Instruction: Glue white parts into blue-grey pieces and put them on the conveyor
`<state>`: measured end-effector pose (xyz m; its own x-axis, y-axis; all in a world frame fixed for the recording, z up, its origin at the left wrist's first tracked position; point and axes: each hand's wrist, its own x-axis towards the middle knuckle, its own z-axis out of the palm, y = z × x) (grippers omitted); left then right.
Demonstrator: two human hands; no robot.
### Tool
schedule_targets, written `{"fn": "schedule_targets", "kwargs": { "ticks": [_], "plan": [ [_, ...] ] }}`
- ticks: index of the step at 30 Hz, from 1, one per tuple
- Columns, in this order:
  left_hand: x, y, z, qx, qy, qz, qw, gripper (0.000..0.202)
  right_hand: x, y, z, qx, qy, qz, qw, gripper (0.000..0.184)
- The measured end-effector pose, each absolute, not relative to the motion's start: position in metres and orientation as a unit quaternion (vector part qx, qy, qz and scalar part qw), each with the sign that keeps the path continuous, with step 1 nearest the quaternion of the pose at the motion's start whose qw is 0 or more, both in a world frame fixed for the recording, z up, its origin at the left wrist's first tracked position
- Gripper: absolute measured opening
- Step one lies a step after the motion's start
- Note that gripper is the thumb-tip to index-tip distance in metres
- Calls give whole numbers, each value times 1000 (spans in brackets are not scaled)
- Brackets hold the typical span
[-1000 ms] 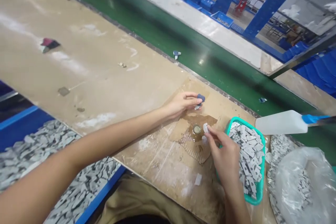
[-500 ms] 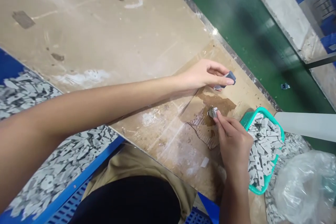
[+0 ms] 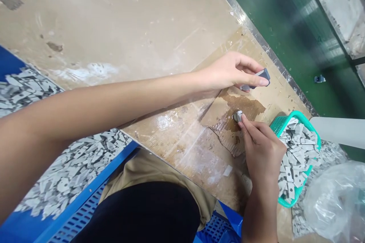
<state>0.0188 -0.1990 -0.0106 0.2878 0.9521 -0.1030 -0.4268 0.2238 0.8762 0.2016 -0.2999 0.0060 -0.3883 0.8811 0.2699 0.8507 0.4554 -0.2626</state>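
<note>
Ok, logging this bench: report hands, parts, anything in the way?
Left hand holds blue-grey part. Right hand pinches pale piece at small dish, contact unclear. Green basket close beside right hand.

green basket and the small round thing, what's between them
In the head view, the right hand, holding a small pale piece, is between the green basket and the small round thing.

The held block point(image 3: 266, 75) is showing slate blue and grey. The basket point(image 3: 299, 114) is showing turquoise, its pieces point(image 3: 295, 155) pale grey; the tabletop point(image 3: 128, 26) is showing white-blotched tan.
</note>
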Motion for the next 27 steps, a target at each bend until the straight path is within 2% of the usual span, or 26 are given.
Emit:
{"fn": "schedule_targets", "kwargs": {
  "ticks": [18,27],
  "plan": [
    [18,-200,-7,391,363,481,695,24,204,-301,2,-513,-842,28,165,28],
    [18,-205,-3,413,383,445,696,19,205,-306,19,-566,-756,81,318,25]
  ]
}}
